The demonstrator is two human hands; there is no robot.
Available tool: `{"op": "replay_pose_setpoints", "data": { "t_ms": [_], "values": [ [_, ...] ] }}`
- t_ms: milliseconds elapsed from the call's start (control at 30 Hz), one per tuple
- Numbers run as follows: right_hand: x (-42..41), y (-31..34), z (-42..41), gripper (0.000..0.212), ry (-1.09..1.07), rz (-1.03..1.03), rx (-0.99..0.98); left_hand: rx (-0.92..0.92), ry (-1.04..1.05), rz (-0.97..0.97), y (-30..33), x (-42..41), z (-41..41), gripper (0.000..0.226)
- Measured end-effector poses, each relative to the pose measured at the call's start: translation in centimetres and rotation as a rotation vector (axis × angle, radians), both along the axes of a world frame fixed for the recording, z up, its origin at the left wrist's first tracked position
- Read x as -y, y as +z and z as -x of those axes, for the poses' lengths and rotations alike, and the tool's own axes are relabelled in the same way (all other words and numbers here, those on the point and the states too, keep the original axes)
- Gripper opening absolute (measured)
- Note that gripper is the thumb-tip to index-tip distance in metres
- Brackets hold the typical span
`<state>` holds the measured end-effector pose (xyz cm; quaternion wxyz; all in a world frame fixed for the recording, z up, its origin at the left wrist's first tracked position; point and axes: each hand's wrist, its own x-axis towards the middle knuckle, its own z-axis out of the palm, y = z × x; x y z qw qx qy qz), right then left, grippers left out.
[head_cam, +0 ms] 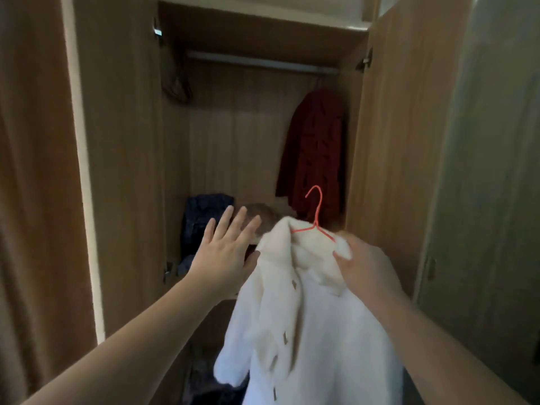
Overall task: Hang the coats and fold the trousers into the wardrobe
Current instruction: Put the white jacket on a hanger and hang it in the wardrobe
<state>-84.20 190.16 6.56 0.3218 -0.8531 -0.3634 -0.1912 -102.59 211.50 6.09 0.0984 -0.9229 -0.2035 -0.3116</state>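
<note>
Right hand (365,267) grip holds the white fleece coat (306,317) by its shoulder, keeping the red wire hanger (317,217) hook free for the metal rail (263,63). Left hand (225,249) open, fingers spread, beside the collar.

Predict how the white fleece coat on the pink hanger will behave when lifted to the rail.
The white fleece coat is probably floppy: it droops in folds below the right hand. Its thick pile suggests bulk, perhaps moderate weight. It may slide askew on the thin pink hanger.
</note>
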Motion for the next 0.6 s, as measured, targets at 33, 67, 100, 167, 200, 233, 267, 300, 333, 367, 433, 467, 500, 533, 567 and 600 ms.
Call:
{"op": "replay_pose_setpoints", "data": {
  "t_ms": [33,67,100,167,200,233,267,300,333,367,433,467,500,533,567,600],
  "values": [
    [-1.1,0.5,-1.4,0.04,0.017,-0.007,0.007,0.015,0.021,-0.026,0.8,-0.6,-1.1,0.065],
    [-2.3,1.0,-3.0,0.039,0.033,-0.015,0.011,0.033,0.041,-0.05,1.6,-1.2,-2.4,0.067],
    [-3.3,1.6,-4.5,0.038,0.047,-0.027,0.011,0.054,0.051,-0.065,2.4,-1.8,-3.7,0.071],
    [-5.3,3.3,-7.9,0.038,0.069,-0.065,0.017,0.106,0.071,-0.063,4.3,-3.2,-6.8,0.071],
    [-6.3,4.4,-9.5,0.038,0.077,-0.084,0.023,0.127,0.081,-0.05,5.3,-3.9,-8.4,0.068],
    [-7.3,5.6,-11.1,0.038,0.086,-0.107,0.037,0.137,0.094,-0.041,6.3,-4.6,-10.1,0.065],
    [-8.3,6.8,-12.6,0.038,0.093,-0.127,0.055,0.136,0.109,-0.035,7.3,-5.3,-11.7,0.065],
    [-9.3,8.0,-14.0,0.037,0.101,-0.143,0.076,0.134,0.122,-0.029,8.2,-6.0,-13.2,0.066],
    [-10.4,9.0,-15.5,0.036,0.113,-0.155,0.096,0.143,0.13,-0.019,9.0,-6.6,-14.7,0.067],
    [-11.4,10.1,-16.8,0.034,0.128,-0.168,0.114,0.158,0.133,-0.011,9.7,-7.3,-16.0,0.068],
    [-13.4,11.9,-19.3,0.034,0.144,-0.193,0.136,0.178,0.141,-0.03,10.8,-8.8,-18.5,0.068],
    [-14.5,12.7,-20.6,0.034,0.144,-0.197,0.149,0.183,0.147,-0.05,11.5,-9.7,-19.6,0.068],
    [-15.5,13.5,-21.8,0.034,0.14,-0.196,0.164,0.191,0.151,-0.068,12.3,-10.6,-20.8,0.067],
    [-16.5,14.3,-23.0,0.033,0.135,-0.197,0.175,0.202,0.155,-0.082,13.2,-11.6,-21.9,0.067],
    [-17.4,15.2,-24.1,0.032,0.131,-0.203,0.186,0.215,0.158,-0.095,14.2,-12.5,-23.2,0.067],
    [-18.4,16.1,-25.2,0.029,0.129,-0.212,0.198,0.23,0.159,-0.11,15.1,-13.6,-24.5,0.066]
  ]
}}
